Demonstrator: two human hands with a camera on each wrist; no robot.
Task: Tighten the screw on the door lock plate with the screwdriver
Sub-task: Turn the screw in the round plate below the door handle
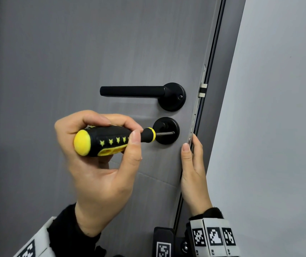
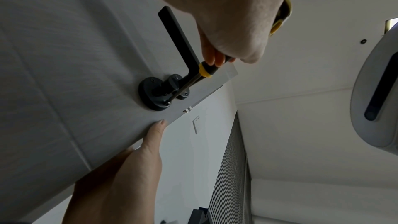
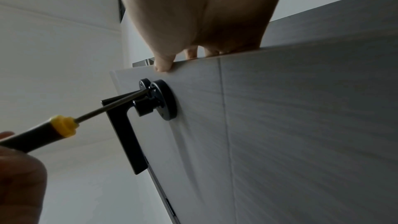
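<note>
My left hand (image 1: 130, 132) grips the black-and-yellow screwdriver (image 1: 102, 140) by its handle, thumb below and fingers curled over the top. Its steel shaft points right, and the tip sits at a screw (image 1: 173, 133) on the round black lock plate (image 1: 172, 140) of the grey door (image 1: 74, 62). The left wrist view shows the same screwdriver (image 2: 203, 71) angled onto the lock plate (image 2: 148, 88). In the right wrist view the screwdriver (image 3: 62, 128) reaches the lock plate (image 3: 167, 101). My right hand (image 1: 192, 147) grips the door's free edge just right of the plate, thumb on the face, fingers hidden behind.
A black lever handle (image 1: 133, 91) on its own round rose sits just above the lock plate. The metal latch strip (image 1: 203, 89) runs down the door edge. A pale wall (image 1: 278, 108) stands to the right. A slatted grille (image 2: 230, 176) and a rounded grey device (image 2: 376, 91) lie beyond the door.
</note>
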